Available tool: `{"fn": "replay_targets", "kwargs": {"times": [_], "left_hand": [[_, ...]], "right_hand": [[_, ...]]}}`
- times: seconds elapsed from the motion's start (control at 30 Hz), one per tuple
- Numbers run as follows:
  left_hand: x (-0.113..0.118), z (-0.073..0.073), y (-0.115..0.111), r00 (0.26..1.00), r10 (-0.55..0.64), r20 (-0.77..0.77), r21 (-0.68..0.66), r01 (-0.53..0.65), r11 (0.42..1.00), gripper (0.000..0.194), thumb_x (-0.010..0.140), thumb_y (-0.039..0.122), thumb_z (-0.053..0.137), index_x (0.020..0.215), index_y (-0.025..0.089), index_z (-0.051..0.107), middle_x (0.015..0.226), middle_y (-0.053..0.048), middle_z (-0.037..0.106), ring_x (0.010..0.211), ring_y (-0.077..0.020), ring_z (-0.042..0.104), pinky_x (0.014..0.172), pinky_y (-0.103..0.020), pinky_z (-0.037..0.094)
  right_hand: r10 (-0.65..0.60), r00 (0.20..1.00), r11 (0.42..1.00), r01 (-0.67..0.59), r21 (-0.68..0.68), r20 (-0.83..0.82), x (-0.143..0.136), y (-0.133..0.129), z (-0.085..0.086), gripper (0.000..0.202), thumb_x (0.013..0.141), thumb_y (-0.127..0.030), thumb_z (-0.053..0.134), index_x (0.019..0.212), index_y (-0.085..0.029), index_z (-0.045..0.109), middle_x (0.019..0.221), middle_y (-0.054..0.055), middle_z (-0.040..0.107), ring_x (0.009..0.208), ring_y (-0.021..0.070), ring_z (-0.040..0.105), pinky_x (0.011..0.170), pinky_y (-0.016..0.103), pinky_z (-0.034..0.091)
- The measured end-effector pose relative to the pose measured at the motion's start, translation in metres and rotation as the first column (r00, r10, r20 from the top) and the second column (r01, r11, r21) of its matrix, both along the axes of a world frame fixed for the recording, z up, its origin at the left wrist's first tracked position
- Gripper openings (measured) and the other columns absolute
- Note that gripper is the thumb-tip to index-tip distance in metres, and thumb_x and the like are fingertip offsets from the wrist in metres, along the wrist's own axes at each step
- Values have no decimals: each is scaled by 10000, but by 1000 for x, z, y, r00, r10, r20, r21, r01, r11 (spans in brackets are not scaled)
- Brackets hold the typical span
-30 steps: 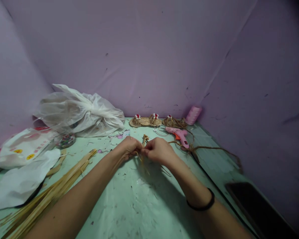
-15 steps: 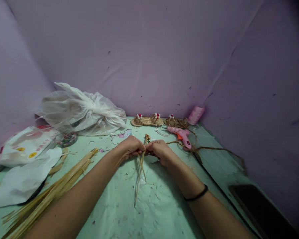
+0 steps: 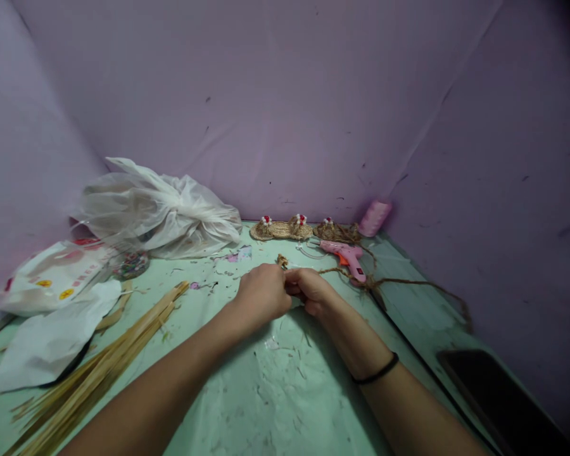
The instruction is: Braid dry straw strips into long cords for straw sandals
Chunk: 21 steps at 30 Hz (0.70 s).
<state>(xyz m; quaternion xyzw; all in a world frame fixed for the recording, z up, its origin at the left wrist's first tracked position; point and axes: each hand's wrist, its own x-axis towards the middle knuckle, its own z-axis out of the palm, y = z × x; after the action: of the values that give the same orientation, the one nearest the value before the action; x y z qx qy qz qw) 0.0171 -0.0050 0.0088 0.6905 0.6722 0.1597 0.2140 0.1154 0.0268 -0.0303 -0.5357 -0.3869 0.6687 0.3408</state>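
My left hand (image 3: 265,292) is closed over the middle of the green table (image 3: 266,405), back of the hand up, its fingertips hidden. My right hand (image 3: 308,290) meets it from the right with its fingers pinched. The small knotted tip of a straw piece (image 3: 282,260) sticks out just beyond where the hands meet; the rest of it is hidden by them. A bundle of long dry straw strips (image 3: 118,361) lies to the left of my left forearm.
Behind the hands are woven straw slippers (image 3: 280,230), a pink glue gun (image 3: 344,253), brown twine (image 3: 422,283) and a pink thread spool (image 3: 375,218). Plastic bags (image 3: 180,215) sit at left, a dark phone-like object (image 3: 498,396) at right.
My left hand has turned over and shifted slightly right, against my right hand. The loose straw ends that hung below the hands are now out of sight. My right hand has barely moved.
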Motion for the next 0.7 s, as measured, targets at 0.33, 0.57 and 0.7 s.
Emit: {"fn": "replay_targets", "kwargs": {"times": [0.33,0.57,0.7], "left_hand": [[-27,8,30,651,370,663,-505,25,862,90,661,143,517,669,78,579,477,-19,535,306,-28,329,304,-153,175],[-32,-6,39,455,492,743,-639,263,722,146,726,135,460,806,86,571,595,-91,624,341,-48,448,310,-120,288],[-38,-11,43,516,465,719,-668,329,668,251,769,292,418,745,94,571,582,-121,629,278,-51,378,251,-134,168]], "right_hand": [[162,977,983,-172,-65,-138,8,8,21,129,641,-100,418,517,-130,436,359,-72,296,309,15,119,320,159,46],[111,993,987,-115,-116,-46,6,20,37,184,699,-19,403,552,-116,456,406,-46,408,302,4,259,316,113,192],[150,988,982,-153,-113,-31,4,12,29,218,717,-44,401,516,-116,446,369,-57,356,292,4,232,307,122,150]]}}
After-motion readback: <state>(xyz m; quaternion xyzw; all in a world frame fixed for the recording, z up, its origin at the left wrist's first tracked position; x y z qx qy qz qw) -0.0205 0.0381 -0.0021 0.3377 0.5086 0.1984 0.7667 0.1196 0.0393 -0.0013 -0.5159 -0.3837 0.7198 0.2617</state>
